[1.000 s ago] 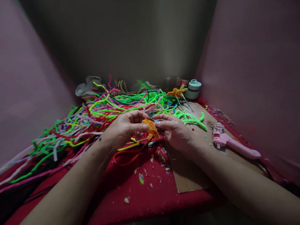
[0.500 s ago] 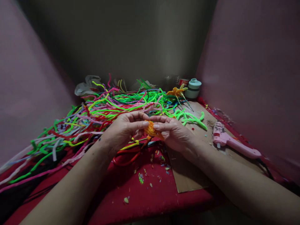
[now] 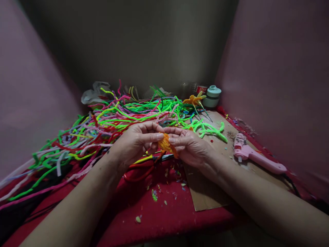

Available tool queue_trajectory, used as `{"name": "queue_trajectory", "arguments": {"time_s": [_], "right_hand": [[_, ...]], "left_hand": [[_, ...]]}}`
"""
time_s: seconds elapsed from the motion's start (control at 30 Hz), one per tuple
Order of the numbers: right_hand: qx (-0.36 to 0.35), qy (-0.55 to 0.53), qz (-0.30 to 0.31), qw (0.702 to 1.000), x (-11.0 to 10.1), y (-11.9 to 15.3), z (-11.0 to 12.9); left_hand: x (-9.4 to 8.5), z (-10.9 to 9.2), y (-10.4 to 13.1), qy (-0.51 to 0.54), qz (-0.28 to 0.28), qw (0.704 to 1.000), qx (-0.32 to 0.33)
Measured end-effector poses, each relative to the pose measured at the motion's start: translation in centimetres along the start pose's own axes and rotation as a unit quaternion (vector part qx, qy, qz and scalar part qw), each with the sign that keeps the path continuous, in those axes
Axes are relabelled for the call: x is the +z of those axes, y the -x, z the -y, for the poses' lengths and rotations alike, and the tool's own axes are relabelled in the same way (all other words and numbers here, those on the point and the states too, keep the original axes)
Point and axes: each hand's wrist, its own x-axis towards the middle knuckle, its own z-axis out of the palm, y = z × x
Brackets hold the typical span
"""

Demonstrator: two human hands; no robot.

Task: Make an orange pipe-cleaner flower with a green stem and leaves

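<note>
We've got the fuzzy orange piece (image 3: pixel 165 144) pinched in our left hand (image 3: pixel 137 140) and right hand (image 3: pixel 192 145), above the worktop (image 3: pixel 154 214), back from its front edge. Red label (image 3: pixel 202 90) near the back-right corner's too blurry to read.

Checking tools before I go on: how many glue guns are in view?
1: the pink glue gun on the brown board, right of the right hand, which holds the orange fuzzy piece with the left hand. The pile of fuzzy stems could hide others.

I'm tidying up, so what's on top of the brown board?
On the brown board lie the pink glue gun, bright green pipe cleaners and small scraps. The right hand and forearm hide what's beneath.
</note>
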Motion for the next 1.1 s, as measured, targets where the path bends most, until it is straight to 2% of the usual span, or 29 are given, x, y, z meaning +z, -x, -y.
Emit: {"name": "queue_trajectory", "arguments": {"time_s": [0.5, 0.7, 0.83, 0.97, 1.03, 1.1], "right_hand": [[-0.008, -0.006, -0.012, 1.0, -0.3, -0.1, -0.1], [-0.014, 0.006, 0.002, 1.0, -0.3, -0.2, -0.2], [-0.007, -0.008, 0.006, 1.0, -0.4, -0.5, -0.1], [0.005, -0.027, -0.05, 0.998, -0.8, -0.8, 0.2], [-0.049, -0.009, -0.102, 0.994, -1.0, -0.9, 0.4], [-0.131, 0.063, -0.139, 0.979, -1.2, -1.0, 0.5]], "left_hand": [[0.5, 0.0, 0.0, 0.017, -0.013, 1.0, -0.016], [-0.1, -0.5, 0.0, 0.019, -0.012, 0.999, -0.028], [-0.7, -0.6, -0.2, 0.023, -0.046, 0.999, -0.012], [-1.1, -0.6, -0.4, 0.012, -0.082, 0.997, -0.008], [-1.3, -0.7, -0.4, 0.012, -0.095, 0.995, -0.003], [-1.4, -0.8, -0.4, 0.012, -0.105, 0.994, 0.003]]}}
